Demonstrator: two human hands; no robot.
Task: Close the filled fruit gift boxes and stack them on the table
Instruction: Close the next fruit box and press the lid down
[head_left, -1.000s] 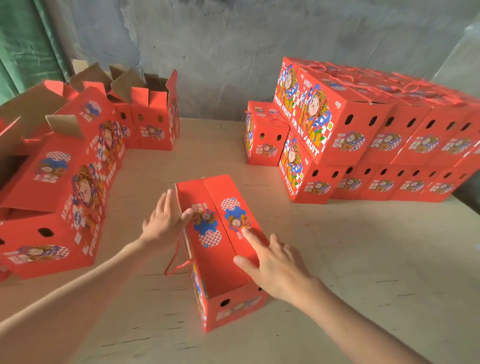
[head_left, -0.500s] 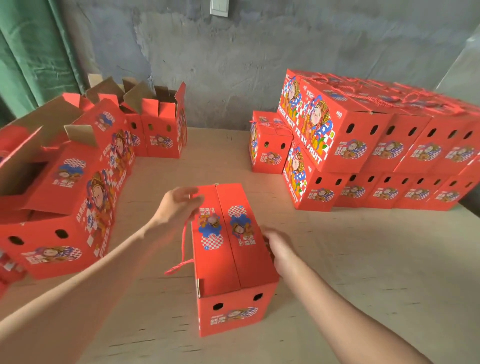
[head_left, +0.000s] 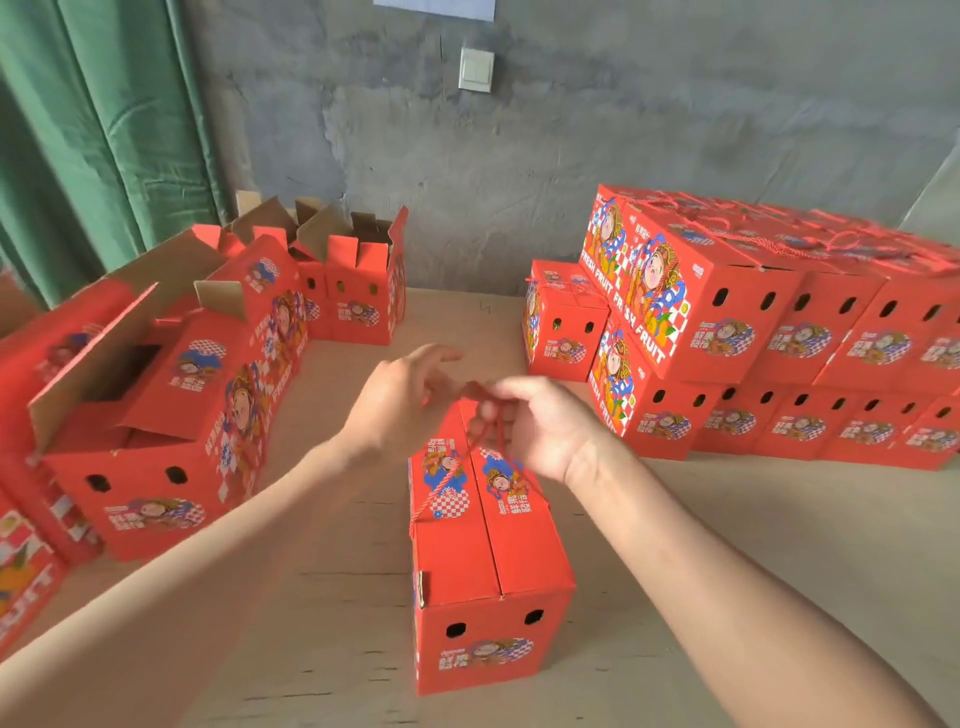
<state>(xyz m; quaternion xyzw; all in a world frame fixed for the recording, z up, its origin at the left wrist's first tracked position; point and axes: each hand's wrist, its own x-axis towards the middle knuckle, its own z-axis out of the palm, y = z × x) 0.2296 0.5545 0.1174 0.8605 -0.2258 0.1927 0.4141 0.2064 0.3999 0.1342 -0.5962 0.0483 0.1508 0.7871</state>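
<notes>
A red fruit gift box (head_left: 488, 566) stands in front of me on the wooden table (head_left: 753, 545), both top flaps shut. Its red rope handle (head_left: 441, 483) rises from the lid to my hands. My right hand (head_left: 540, 426) is above the box's far end, fingers pinched on the rope. My left hand (head_left: 405, 395) hovers just left of it, fingers spread and blurred, touching the rope's upper end. A two-layer stack of closed boxes (head_left: 748, 322) fills the right back of the table.
Open boxes with raised flaps (head_left: 171, 410) line the left side, more at the back left (head_left: 358, 280). A single closed box (head_left: 563, 322) stands left of the stack. Behind are a grey wall with a light switch (head_left: 475, 70) and a green curtain (head_left: 104, 130).
The box's flaps went from open to shut. Both hands then left the lid and sides, rose above the far end and took up the rope handle. My view tilted upward.
</notes>
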